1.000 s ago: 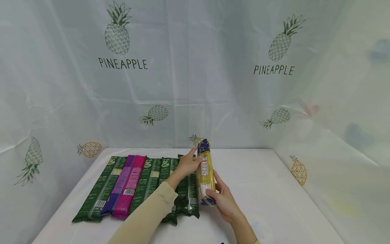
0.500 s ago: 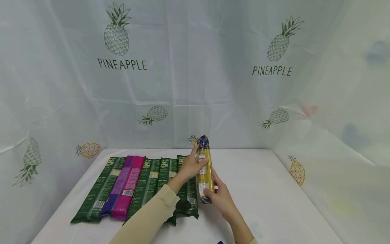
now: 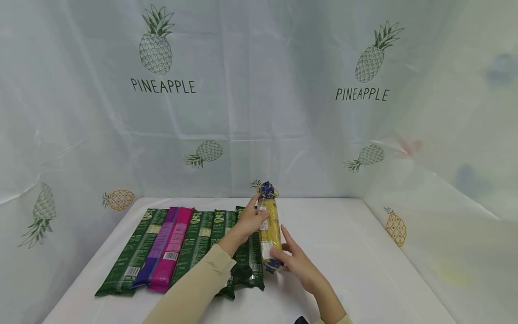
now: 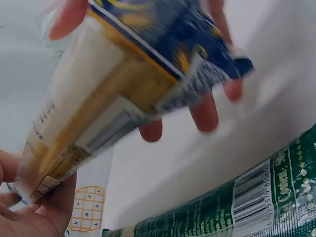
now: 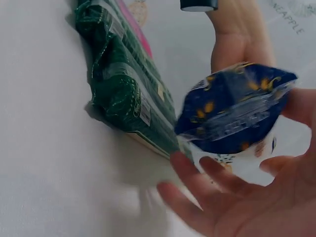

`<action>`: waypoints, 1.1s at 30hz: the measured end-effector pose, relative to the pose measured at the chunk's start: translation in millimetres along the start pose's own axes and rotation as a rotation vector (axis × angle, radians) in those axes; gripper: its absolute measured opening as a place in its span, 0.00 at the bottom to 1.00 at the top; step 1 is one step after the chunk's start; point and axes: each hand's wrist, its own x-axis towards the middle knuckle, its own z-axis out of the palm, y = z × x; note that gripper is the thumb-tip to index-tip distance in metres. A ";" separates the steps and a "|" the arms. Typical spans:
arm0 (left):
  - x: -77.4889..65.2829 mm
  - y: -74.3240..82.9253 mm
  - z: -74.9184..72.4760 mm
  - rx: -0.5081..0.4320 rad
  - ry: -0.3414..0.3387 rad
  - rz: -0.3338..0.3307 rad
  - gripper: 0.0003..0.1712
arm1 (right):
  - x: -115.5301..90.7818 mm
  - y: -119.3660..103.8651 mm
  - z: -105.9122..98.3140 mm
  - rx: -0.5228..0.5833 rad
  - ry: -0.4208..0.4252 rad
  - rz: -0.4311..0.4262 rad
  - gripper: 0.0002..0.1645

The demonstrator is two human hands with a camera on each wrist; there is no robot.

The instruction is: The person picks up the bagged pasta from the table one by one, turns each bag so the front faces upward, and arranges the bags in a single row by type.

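A yellow packet with blue ends (image 3: 270, 229) is held up off the white table (image 3: 348, 256), just right of the row of packets. The left hand (image 3: 249, 221) grips its far part, thumb on the top face and fingers along the left side. The right hand (image 3: 298, 265) holds the near end loosely, thumb on top, fingers spread underneath. To the left lie four green packets (image 3: 254, 252) and, second from left, a purple-and-pink packet (image 3: 166, 248). A pineapple-print curtain (image 3: 259, 90) hangs at the far side.
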 end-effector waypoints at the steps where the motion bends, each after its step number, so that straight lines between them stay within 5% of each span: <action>1: 0.5 -0.2 -1.1 -0.012 0.003 -0.006 0.43 | 0.1 0.5 -1.6 0.072 -0.034 0.012 0.55; 6: 1.2 1.0 -6.0 -0.069 -0.007 -0.033 0.42 | 4.8 8.2 -7.1 0.436 -0.185 0.038 0.47; 10: 0.3 2.0 -8.3 -0.078 -0.030 -0.039 0.41 | 9.1 13.5 -6.2 0.550 -0.236 0.031 0.48; 22: -2.0 -4.3 -10.7 0.018 -0.084 -0.030 0.42 | 10.8 17.5 5.0 0.447 -0.109 -0.029 0.56; 33: -4.9 8.9 -13.8 0.252 -0.008 0.124 0.44 | 6.4 11.5 12.8 0.235 0.046 -0.132 0.57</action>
